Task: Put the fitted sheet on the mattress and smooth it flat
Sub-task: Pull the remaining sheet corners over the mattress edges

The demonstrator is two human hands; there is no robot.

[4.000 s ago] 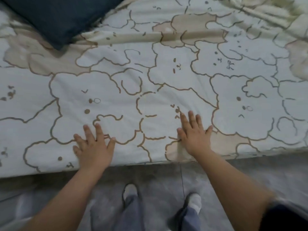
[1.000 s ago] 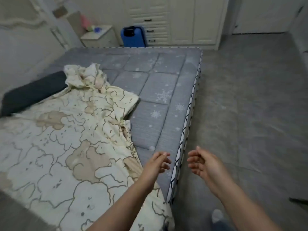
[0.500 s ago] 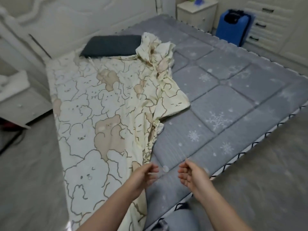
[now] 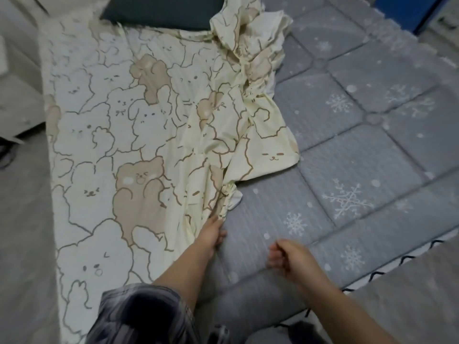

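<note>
Cotton-like sheet: cream fitted sheet point(image 4: 129, 135), bear print, spread over left half, bunched ridge mid-bed.
Mattress: grey quilted mattress point(image 4: 347, 150), right half bare.
Left hand point(image 4: 211, 234): grip clenched on sheet edge.
Right hand point(image 4: 288, 256): curled, grasping nothing.

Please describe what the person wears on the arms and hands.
The left arm has a short dark plaid sleeve ending near the elbow. The right arm shows no sleeve in view. Both hands, left hand and right hand, are bare: no gloves, rings or watch visible.
</note>
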